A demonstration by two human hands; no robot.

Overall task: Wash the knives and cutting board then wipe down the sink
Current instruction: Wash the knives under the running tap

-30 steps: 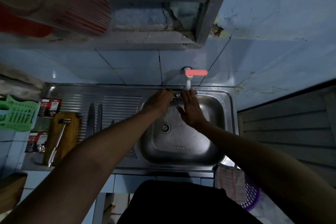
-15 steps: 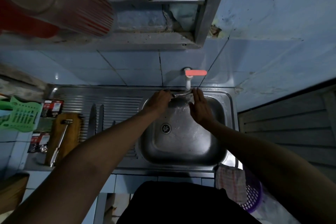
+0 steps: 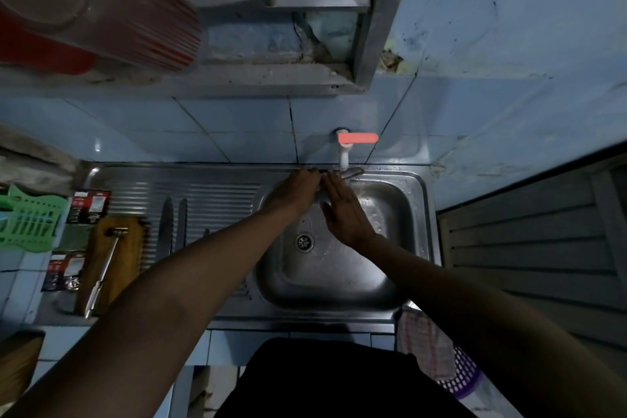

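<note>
A: What has just changed?

B: Half a second ago the right hand stood apart from the left hand. Now the two meet at the fingertips, upper centre of the frame, just under the tap with its orange-red lever. The right hand's fingers are straight and relaxed. The left hand's fingers curl downward; whether they hold anything cannot be told.

A: And for the task?

B: It looks like hand rinsing, so washing or wiping may be finishing or pausing.

A: Where are the knives and board?

B: Two knives lie side by side on the ribbed steel drainboard, left of centre. The wooden cutting board, warm brown, sits further left with a slim metal tool on it.

A: The sink?

B: A shiny, wet steel basin with rounded corners and a round drain.
</note>
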